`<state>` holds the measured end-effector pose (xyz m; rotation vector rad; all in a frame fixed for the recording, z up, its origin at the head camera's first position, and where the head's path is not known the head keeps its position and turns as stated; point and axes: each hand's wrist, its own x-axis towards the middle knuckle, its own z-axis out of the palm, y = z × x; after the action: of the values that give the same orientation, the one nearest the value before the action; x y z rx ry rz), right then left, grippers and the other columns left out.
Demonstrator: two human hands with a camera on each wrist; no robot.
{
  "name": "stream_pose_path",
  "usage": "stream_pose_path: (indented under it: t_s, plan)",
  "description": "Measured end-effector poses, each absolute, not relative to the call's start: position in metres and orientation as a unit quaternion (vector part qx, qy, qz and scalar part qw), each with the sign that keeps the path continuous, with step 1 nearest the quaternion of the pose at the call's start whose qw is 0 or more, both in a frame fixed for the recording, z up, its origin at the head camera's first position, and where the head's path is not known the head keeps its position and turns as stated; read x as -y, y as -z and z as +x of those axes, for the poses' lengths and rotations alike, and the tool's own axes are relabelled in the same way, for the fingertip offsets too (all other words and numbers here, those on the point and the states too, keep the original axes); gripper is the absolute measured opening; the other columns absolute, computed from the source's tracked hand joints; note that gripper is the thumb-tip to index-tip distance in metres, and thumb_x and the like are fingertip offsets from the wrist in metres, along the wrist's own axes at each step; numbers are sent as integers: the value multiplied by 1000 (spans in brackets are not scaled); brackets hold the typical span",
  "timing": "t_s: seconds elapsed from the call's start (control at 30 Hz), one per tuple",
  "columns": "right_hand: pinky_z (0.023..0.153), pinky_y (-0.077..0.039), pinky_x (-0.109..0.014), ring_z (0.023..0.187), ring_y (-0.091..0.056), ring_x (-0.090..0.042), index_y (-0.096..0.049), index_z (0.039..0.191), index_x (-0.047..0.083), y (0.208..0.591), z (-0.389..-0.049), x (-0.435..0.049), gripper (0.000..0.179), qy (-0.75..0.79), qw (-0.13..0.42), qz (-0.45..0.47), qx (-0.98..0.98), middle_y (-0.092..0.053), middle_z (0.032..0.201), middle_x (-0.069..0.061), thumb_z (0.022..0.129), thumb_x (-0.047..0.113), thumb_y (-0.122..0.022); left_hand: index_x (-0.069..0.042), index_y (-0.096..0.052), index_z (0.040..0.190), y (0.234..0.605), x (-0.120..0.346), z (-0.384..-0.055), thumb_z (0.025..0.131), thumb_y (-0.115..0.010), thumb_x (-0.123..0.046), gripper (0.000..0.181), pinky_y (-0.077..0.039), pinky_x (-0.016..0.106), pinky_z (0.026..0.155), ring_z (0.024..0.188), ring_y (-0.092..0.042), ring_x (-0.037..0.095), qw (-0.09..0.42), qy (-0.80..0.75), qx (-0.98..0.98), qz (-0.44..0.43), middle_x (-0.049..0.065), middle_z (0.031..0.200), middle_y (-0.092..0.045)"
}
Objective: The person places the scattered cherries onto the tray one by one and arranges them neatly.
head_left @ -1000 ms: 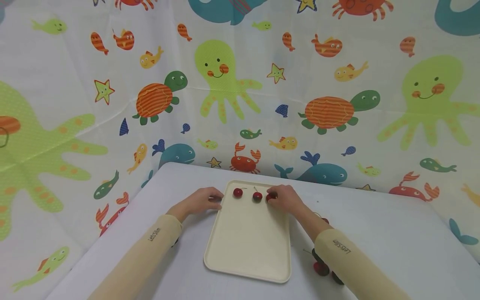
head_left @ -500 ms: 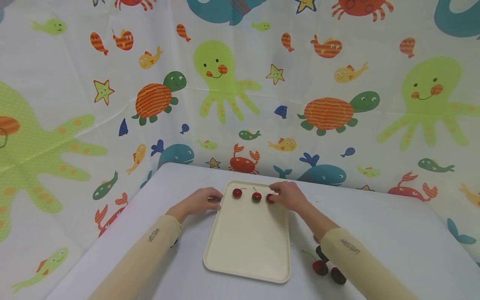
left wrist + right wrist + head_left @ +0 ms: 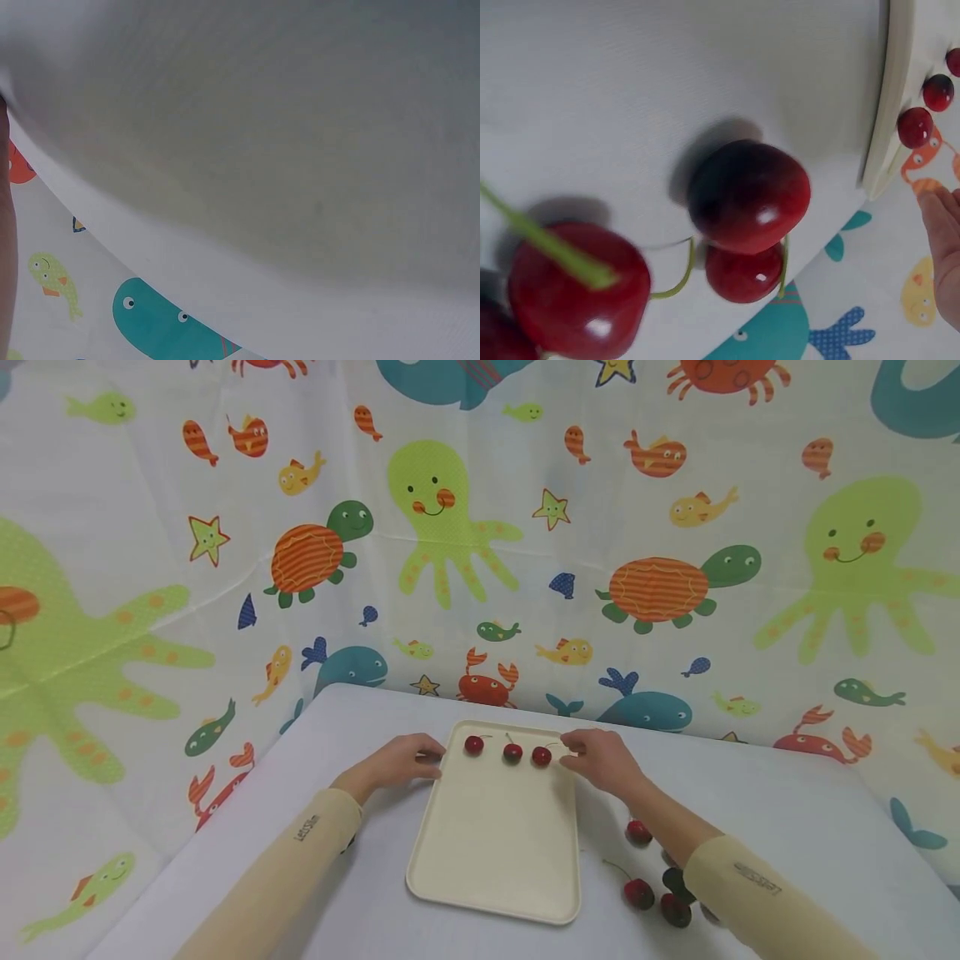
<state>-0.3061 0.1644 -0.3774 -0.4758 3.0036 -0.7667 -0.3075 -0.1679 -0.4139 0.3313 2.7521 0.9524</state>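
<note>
A cream rectangular tray [image 3: 495, 835] lies on the white table. Along its far end sit three dark red cherries in a row: the left one [image 3: 474, 745], the middle one [image 3: 513, 752] and the right one [image 3: 542, 756]. My left hand [image 3: 401, 762] touches the tray's left rim with thumb and fingers apart. My right hand [image 3: 606, 762] is at the tray's far right corner, just right of the right cherry, with nothing between its fingers. The right wrist view shows the tray rim [image 3: 889, 97] and part of that hand [image 3: 945, 255].
Several loose cherries lie right of the tray, among them a stemmed one [image 3: 639, 893], partly under the right forearm. The right wrist view shows one large cherry [image 3: 750, 196] close up. A dark object, mostly hidden, peeks out by the left sleeve. A sea-animal curtain [image 3: 465, 552] hangs behind.
My right hand has let go of the right cherry and moved right, leaving it in the row with its stem showing. The left hand has stayed at the tray's rim.
</note>
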Motion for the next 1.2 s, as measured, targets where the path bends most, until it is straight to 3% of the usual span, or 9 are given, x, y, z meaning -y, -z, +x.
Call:
stream_pose_path:
  t_s: [0.47,0.93,1.2]
  plan:
    - [80,-56,-38,106,-60,-29,-58,123,10,377,-287,-217,46,238,2,-113,-965,-62,119,-11,83,31,-67,-16,-60,117,416,169,-310,79,-72,-24,41,-45,38,99,112,-54,17,100,-327,-933,116,-1,116,-61]
    - [84,-53,-45,105,-60,-33,-58,122,4,384,-270,-256,44,217,13,-105,-970,-63,115,-17,84,25,-66,-16,-60,117,415,172,-308,79,-72,-25,41,-45,38,99,113,-54,17,103,-324,-933,115,-1,117,-60]
    - [81,-55,-43,105,-59,-35,-59,121,3,391,-259,-261,47,214,42,-101,-971,-63,114,-18,82,26,-69,-16,-60,117,417,174,-307,79,-72,-25,41,-45,37,99,113,-53,17,105,-322,-934,117,-2,117,-60]
